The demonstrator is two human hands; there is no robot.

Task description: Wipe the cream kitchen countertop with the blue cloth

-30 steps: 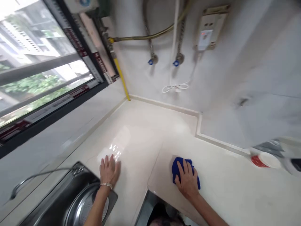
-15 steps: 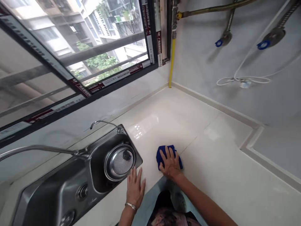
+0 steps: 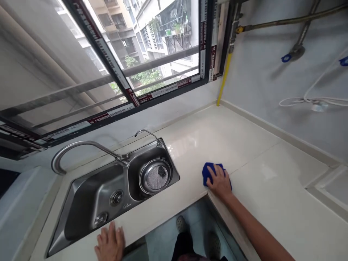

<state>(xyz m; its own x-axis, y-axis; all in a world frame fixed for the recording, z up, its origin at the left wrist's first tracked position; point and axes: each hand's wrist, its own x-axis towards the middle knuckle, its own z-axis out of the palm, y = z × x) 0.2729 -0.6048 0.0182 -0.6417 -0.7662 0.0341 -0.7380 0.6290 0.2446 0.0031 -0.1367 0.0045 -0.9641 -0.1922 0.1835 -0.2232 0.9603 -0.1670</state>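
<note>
Right hand, pressed flat on a crumpled blue cloth, stays at the cream tabletop's inner corner — wiping barely advanced — while the open left hand has slid left along the steel sink.

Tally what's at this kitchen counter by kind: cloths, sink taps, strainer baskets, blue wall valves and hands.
Blue cloth: 1
Sink taps: 2
Strainer basket: 1
Blue wall valves: 2
Hands: 2, left hand and right hand
Total: 8
</note>
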